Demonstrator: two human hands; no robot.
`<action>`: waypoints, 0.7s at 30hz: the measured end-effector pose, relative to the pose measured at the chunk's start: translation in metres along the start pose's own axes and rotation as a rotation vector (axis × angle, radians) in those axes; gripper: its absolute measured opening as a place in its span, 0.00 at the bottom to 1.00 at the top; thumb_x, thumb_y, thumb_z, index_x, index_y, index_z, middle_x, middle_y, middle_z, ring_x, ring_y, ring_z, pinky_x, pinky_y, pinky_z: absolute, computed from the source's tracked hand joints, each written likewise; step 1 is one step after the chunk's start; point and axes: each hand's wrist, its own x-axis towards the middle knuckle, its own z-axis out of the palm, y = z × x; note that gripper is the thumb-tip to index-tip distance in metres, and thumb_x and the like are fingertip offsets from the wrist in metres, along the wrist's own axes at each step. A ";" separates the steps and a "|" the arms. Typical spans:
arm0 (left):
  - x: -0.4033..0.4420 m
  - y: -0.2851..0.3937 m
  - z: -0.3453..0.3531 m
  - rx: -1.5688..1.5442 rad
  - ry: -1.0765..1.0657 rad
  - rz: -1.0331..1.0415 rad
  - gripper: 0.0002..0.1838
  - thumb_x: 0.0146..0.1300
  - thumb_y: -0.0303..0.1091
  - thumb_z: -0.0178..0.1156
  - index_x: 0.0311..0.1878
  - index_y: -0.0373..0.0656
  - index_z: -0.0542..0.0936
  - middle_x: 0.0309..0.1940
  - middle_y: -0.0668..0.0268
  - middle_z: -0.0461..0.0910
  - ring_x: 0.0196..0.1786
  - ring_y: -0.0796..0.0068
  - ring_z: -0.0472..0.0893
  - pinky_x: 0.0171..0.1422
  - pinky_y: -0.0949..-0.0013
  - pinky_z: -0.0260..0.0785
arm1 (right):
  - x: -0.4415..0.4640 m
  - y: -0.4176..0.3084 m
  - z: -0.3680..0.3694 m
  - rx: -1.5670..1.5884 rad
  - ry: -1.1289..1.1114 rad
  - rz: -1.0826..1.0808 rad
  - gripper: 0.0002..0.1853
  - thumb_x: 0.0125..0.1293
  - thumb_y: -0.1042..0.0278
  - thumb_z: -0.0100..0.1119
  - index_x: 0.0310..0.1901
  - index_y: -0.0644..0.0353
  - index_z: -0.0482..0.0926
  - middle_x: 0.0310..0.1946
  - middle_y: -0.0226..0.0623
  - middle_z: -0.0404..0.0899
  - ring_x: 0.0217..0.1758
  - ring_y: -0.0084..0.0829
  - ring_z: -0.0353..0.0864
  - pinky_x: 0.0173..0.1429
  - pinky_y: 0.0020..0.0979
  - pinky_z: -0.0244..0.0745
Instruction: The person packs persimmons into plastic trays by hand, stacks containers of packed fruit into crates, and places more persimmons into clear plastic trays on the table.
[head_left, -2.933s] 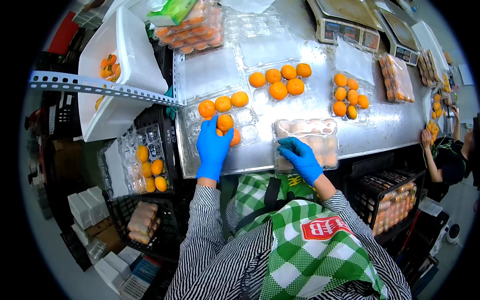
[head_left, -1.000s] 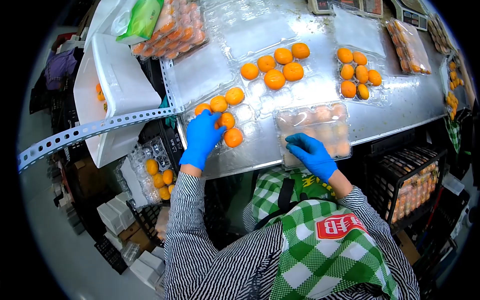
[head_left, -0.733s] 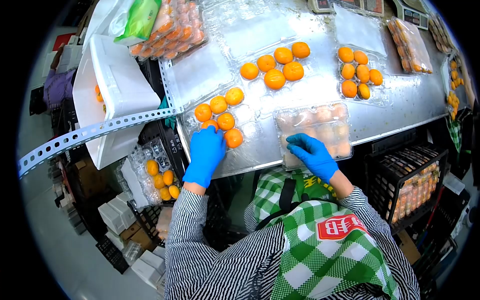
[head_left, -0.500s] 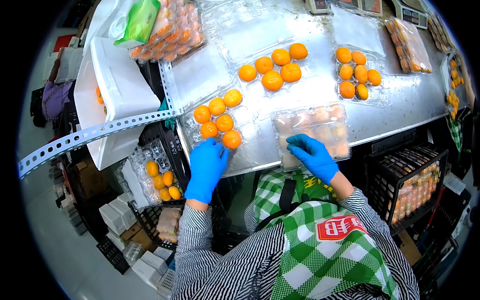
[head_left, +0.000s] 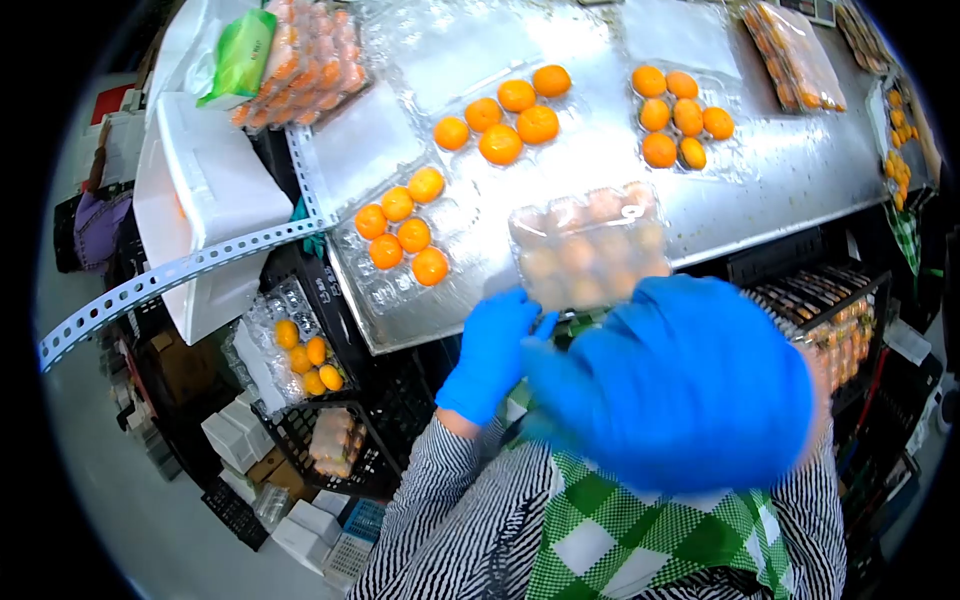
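Observation:
My left hand [head_left: 492,352], in a blue glove, is at the table's front edge by the near left corner of a closed clear box [head_left: 588,248] of pale-looking round fruit. Its fingers are extended and the thumb stands apart; whether they touch the box I cannot tell. Raised close to the camera, my blue-gloved right hand [head_left: 680,390] is smeared by motion, so its grip is unclear. To the left lies an open clear tray [head_left: 375,290] partly filled with oranges [head_left: 413,235]. Farther back, more oranges [head_left: 500,144] sit in a second open tray.
A third open tray holds oranges [head_left: 687,117] at the back right. Stacked fruit packs [head_left: 325,65] and a green packet [head_left: 242,60] stand back left, near a white foam box [head_left: 215,180]. A perforated metal rail [head_left: 180,270] juts left. Black crates hold packed fruit [head_left: 338,440] below.
My left hand has moved right, from the left orange tray to the closed box's corner. My right hand has left the box and come up towards the camera. The view has shifted.

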 end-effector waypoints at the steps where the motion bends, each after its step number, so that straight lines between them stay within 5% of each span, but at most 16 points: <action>1: 0.004 0.000 0.002 0.036 -0.051 0.002 0.15 0.60 0.42 0.58 0.24 0.41 0.79 0.27 0.57 0.74 0.32 0.57 0.77 0.35 0.57 0.69 | -0.002 -0.010 -0.006 -0.052 0.039 -0.059 0.17 0.58 0.56 0.60 0.44 0.57 0.77 0.30 0.39 0.77 0.34 0.39 0.77 0.40 0.39 0.71; 6: 0.020 0.017 -0.005 0.054 -0.070 -0.095 0.16 0.60 0.44 0.58 0.25 0.41 0.79 0.27 0.58 0.74 0.31 0.57 0.77 0.35 0.58 0.69 | 0.007 -0.017 0.012 -0.223 0.082 -0.437 0.17 0.57 0.57 0.60 0.44 0.57 0.77 0.29 0.38 0.76 0.33 0.38 0.77 0.39 0.39 0.72; 21: 0.029 0.011 -0.006 -0.031 0.003 -0.190 0.12 0.60 0.40 0.60 0.32 0.40 0.80 0.30 0.59 0.75 0.34 0.57 0.77 0.38 0.59 0.70 | 0.039 -0.009 0.026 -0.227 0.037 -0.562 0.17 0.55 0.59 0.60 0.44 0.57 0.77 0.26 0.37 0.76 0.31 0.37 0.77 0.35 0.38 0.72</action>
